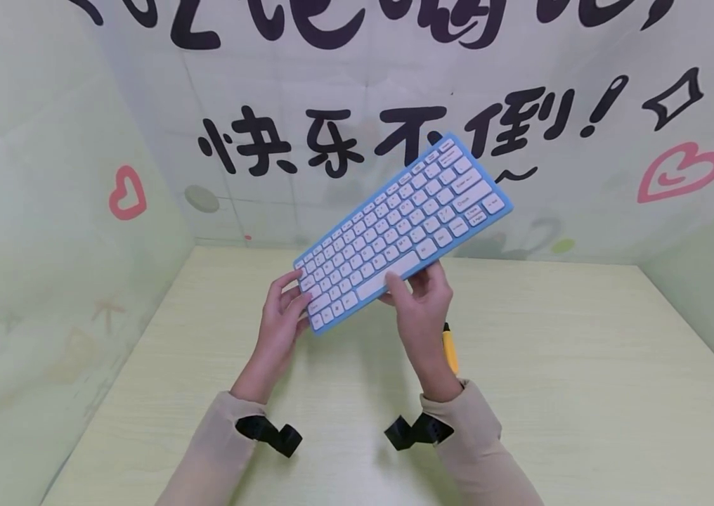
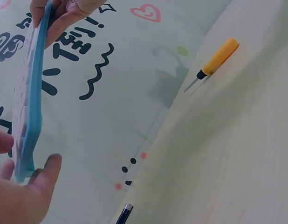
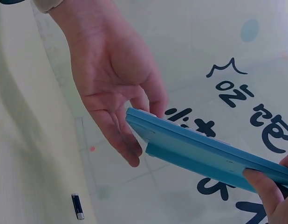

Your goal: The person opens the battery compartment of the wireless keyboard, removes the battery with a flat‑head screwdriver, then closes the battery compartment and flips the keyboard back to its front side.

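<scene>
A light blue keyboard (image 1: 395, 225) with white keys is raised above the table, tilted, its right end higher than its left. My left hand (image 1: 277, 327) holds the left end, with thumb and fingers on both sides of it in the left wrist view. At the front edge my right hand (image 1: 423, 309) grips the keyboard, thumb over the space bar and fingers underneath. The blue underside (image 3: 195, 161) shows a raised ridge in the right wrist view. Behind my right wrist lies a screwdriver (image 2: 219, 58) with a yellow handle, partly hidden in the head view.
On the table (image 1: 585, 365), near the back wall, lies a small dark cylinder (image 3: 77, 206) with a silver end, like a battery; the head view does not show it. Printed fabric walls (image 1: 332, 77) with black writing enclose the table at the back and sides.
</scene>
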### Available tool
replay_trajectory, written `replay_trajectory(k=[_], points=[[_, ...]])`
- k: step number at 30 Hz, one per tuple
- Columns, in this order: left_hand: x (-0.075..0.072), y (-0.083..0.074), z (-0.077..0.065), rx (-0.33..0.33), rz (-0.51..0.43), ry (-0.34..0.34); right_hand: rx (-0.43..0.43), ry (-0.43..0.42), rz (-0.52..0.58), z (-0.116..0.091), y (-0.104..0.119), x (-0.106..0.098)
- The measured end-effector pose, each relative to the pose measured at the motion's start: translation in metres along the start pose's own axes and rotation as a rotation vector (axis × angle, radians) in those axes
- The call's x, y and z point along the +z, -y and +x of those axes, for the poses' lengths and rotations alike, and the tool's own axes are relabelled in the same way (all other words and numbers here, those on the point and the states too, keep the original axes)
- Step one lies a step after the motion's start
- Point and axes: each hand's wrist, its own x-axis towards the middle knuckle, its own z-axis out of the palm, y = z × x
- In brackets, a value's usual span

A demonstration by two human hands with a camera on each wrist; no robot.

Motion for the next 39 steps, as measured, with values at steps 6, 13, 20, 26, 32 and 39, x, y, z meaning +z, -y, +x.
replay_trajectory(k=[6,13,20,26,32,39], points=[[-0.002,-0.001,-0.001,0.014,-0.078,0.041,0.017,-0.016,0.021,-0.001,0.000,0.000],[-0.006,-0.006,-0.006,-0.011,-0.190,0.063,0.019,-0.016,0.038,-0.001,0.000,-0.001],[-0.008,-0.012,-0.012,-0.034,-0.240,0.034,0.048,-0.013,0.039,-0.001,-0.002,-0.001],[-0.008,-0.016,-0.017,-0.042,-0.272,-0.023,0.057,-0.008,0.039,-0.004,-0.007,-0.001],[-0.010,-0.020,-0.022,-0.044,-0.239,-0.101,0.074,0.012,-0.002,-0.007,-0.008,-0.001],[-0.015,-0.027,-0.028,-0.029,-0.216,-0.152,0.035,0.091,0.001,-0.006,-0.009,-0.003]])
